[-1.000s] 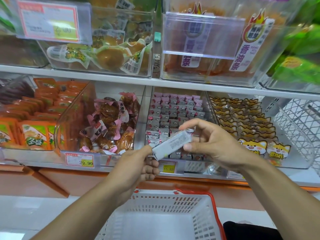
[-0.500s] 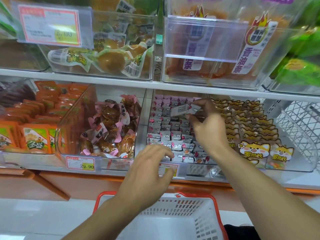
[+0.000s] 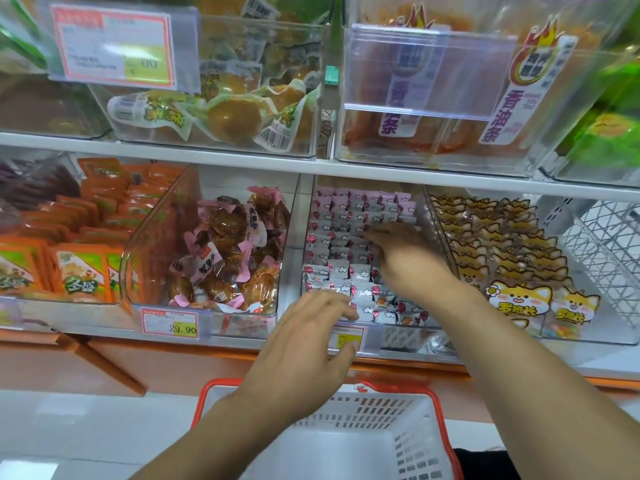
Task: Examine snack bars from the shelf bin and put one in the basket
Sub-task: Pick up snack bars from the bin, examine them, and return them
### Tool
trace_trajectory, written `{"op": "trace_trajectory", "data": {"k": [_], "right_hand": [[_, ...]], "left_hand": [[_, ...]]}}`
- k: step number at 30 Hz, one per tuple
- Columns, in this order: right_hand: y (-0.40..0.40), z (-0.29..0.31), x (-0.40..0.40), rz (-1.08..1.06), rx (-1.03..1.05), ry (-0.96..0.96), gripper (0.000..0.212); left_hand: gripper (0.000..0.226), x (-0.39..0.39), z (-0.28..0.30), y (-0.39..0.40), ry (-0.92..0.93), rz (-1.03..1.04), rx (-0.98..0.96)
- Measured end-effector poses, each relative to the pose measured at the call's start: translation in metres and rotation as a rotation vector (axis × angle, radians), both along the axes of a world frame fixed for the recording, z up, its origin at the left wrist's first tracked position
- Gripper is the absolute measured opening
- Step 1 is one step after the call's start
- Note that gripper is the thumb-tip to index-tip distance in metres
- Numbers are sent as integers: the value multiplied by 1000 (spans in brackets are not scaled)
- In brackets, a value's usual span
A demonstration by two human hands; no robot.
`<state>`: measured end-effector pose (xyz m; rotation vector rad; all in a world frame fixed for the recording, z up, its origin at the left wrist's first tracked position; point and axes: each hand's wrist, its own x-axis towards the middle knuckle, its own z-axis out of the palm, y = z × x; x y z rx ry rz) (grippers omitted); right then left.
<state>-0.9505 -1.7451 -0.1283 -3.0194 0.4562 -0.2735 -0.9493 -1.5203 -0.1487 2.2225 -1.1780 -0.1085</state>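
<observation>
Two bare hands reach toward the clear shelf bin (image 3: 424, 202) that holds the snack bars (image 3: 341, 268), packed in rows of small white-and-pink wrappers. Right hand (image 3: 403, 256) lies inside the bin, palm down on the middle rows, fingers extended toward the rear packs; whether its fingertips pinch a bar cannot be told, as motion blur hides them. Left hand (image 3: 311, 344) hovers just in front of the bin's front edge, fingers spread and relaxed, holding nothing; its fingertips overlap the yellow price tag (image 3: 348, 337) on the shelf rail. Directly below both forearms sits the white basket (image 3: 412, 441) with an orange rim. Left of the left hand stands a bin of brown, pink-wrapped snacks (image 3: 225, 251); right of the right hand stand cat-printed packs (image 3: 516, 296).
</observation>
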Motion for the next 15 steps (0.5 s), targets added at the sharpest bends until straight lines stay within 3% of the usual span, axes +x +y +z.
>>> {"op": "trace_trajectory", "data": {"k": [5,8,10,15], "right_hand": [[-9,12,1,-142,-102,-104,54],[-8,13,5,-191,-175,59,55],[-6,12,7,-211,-193,119,48],[-2,18,4,-249,-18,16,23]], "left_hand": [[32,1,0,1,3,-23,5],[30,0,-1,1,6,-35,1],[29,0,-1,2,12,-40,-2],[27,-1,0,4,27,-42,-31]]}}
